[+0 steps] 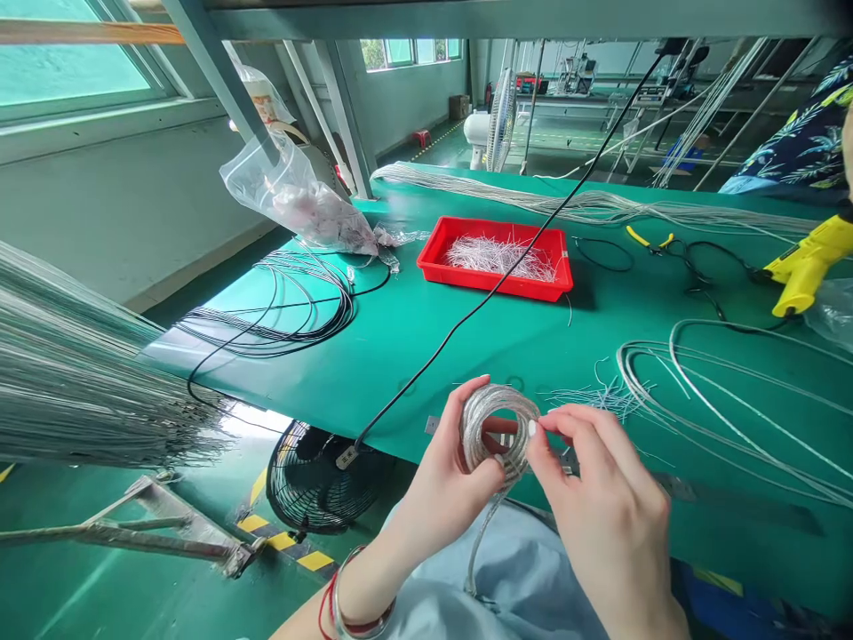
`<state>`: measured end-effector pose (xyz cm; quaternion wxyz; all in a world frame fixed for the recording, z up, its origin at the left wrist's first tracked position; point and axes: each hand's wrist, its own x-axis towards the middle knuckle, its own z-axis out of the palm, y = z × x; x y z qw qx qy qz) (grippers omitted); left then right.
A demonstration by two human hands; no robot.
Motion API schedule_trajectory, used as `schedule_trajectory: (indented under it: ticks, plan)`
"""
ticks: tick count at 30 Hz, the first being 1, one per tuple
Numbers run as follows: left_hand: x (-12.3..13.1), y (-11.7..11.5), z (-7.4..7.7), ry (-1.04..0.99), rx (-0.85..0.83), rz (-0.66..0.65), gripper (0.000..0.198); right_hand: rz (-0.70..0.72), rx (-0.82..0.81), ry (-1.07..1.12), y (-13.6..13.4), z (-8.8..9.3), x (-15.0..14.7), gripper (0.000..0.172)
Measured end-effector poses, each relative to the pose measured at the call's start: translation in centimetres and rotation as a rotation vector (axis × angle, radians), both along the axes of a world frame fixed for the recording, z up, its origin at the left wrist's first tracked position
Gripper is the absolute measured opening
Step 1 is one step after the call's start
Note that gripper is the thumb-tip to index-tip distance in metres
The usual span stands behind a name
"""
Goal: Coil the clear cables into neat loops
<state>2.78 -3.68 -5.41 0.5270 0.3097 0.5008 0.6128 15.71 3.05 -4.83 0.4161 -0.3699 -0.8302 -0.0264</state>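
My left hand (459, 480) is wrapped round a small coil of clear-jacketed silvery cable (474, 425), held upright above the table's front edge. A loose tail of the cable hangs from the coil toward my lap. At the coil's right side my right hand (600, 489) pinches with thumb and forefinger, touching the cable there. Whether it also grips a cable end or a thin tie is too small to make out. Just beyond my right hand, thin cut white strands (600, 397) lie scattered on the green table (386, 356).
A red tray (432, 271) holds many white strands. Black cable coils (313, 329) and a plastic bag (320, 209) lie left. Loose pale cables (720, 427), yellow-handled pliers (649, 240) and a yellow glue gun (809, 262) lie right. A black cord crosses the table. Another person's patterned clothing shows far right.
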Motion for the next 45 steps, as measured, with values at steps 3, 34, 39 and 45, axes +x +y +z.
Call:
schedule_trajectory:
  ticks: [3,34,39,45]
  plan:
    - [0.0,-0.1,0.2,0.02,0.006,-0.016,0.068,0.006,0.039,-0.001,0.0,-0.1,0.1,0.006]
    - [-0.7,-0.4,0.7,0.185,-0.074,-0.063,0.046,0.401,-0.797,0.25,0.9,0.0,1.9,0.007]
    - [-0.8,-0.7,0.1,0.274,-0.03,-0.049,0.046,0.545,-1.104,0.29,0.9,0.8,2.9,0.013]
    - [-0.8,-0.9,0.0,0.277,-0.023,-0.094,0.045,0.446,-1.41,0.198,2.3,0.5,3.4,0.031]
